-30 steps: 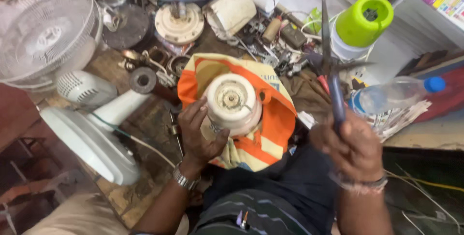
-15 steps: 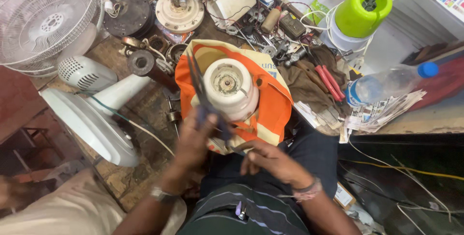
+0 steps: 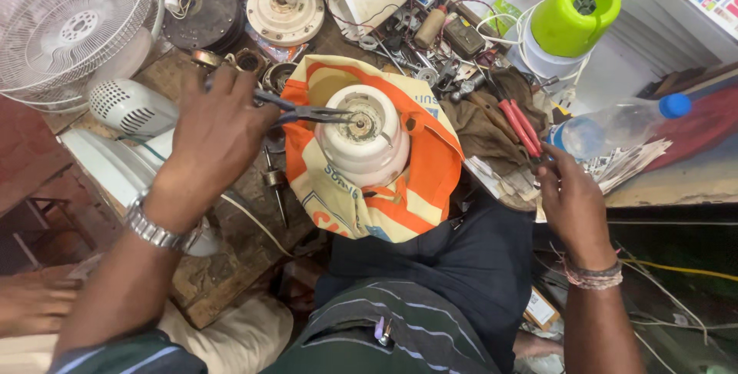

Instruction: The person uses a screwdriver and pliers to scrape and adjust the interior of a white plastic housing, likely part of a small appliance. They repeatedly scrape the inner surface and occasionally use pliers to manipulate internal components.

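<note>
Gripped in the left hand [image 3: 215, 132], pliers [image 3: 311, 113] nose into the hub of the cream motor housing [image 3: 365, 139] just beyond, likely heavy, rigid and best steadied by its sides, while the right hand [image 3: 573, 201] rests open on the surface [image 3: 692, 178].

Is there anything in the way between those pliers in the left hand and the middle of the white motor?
Nothing visible. The left hand holds the pliers, and their tips already reach the centre opening on top of the white motor. The orange and cream cloth lies under and around the motor, not over its top.
</note>
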The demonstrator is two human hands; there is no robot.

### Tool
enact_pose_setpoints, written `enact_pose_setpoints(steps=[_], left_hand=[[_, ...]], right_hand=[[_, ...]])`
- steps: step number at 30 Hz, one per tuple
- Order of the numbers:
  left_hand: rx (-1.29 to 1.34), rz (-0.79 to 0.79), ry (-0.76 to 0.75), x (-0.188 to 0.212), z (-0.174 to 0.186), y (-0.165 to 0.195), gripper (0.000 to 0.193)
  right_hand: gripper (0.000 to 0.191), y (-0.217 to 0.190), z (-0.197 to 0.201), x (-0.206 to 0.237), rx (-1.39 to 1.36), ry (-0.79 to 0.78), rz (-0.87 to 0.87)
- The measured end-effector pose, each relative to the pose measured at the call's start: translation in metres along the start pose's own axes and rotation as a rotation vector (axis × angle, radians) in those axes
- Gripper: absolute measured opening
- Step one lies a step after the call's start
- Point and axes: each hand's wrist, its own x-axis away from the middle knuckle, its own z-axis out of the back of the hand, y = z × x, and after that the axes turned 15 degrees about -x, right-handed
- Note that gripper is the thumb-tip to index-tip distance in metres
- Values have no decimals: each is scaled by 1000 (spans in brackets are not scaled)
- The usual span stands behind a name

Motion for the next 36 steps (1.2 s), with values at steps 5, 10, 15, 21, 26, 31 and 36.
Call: enact_pose_setpoints(steps=[5, 10, 15, 21, 26, 31, 36], left_hand=[[-78, -118, 83, -16, 0, 4, 14], [-126, -136, 93, -23, 3, 6, 11], [-123, -173, 56, -24, 7, 3, 12], [-182, -221, -7, -22, 12, 4, 10], [-304, -213, -81, -23, 21, 3, 14], [-279, -144, -170, -19, 25, 9, 14], [-282, -168, -152, -15, 18, 23, 16]], right_hand=[[40, -5, -2, -3, 32, -17, 34], [42, -3, 3, -8, 70, -42, 81], [41, -3, 11, -9, 137, -63, 73], [38, -5, 16, -19, 260, -82, 67], [37, -6, 15, -35, 312, -116, 134], [35, -14, 13, -48, 363, -145, 150], [36, -20, 12, -51, 365, -161, 109]])
